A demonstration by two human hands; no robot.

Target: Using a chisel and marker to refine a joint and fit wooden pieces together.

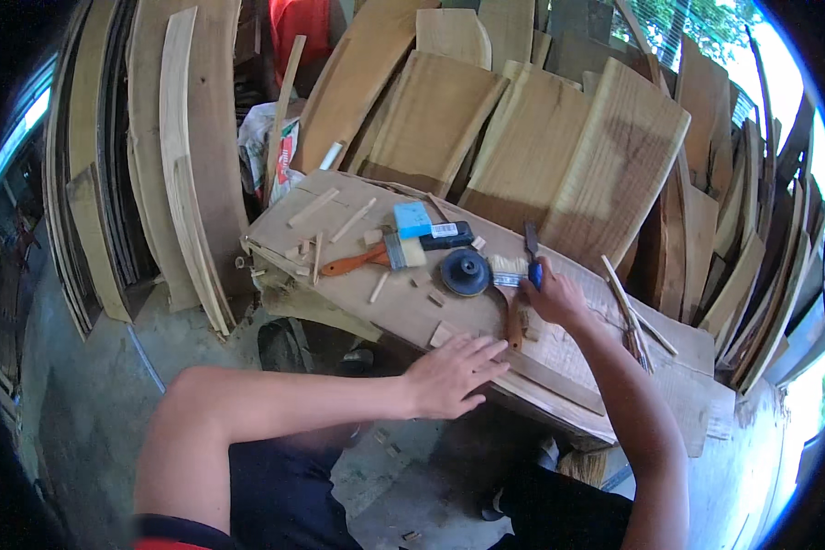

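Observation:
My right hand is closed round the blue handle of a chisel, its metal blade pointing away from me over the bench. My left hand is spread with nothing in it, over the near edge of the wooden workbench. Beside the chisel lies a wide paintbrush with a brown handle. Left of that brush is a round dark blue piece with a raised knob. A second paintbrush with an orange-brown handle lies farther left.
A light blue block and a black tool with a white label lie behind the brushes. Wood offcuts are scattered at the left, thin sticks at the right. Tall planks lean behind the bench; more boards stand left.

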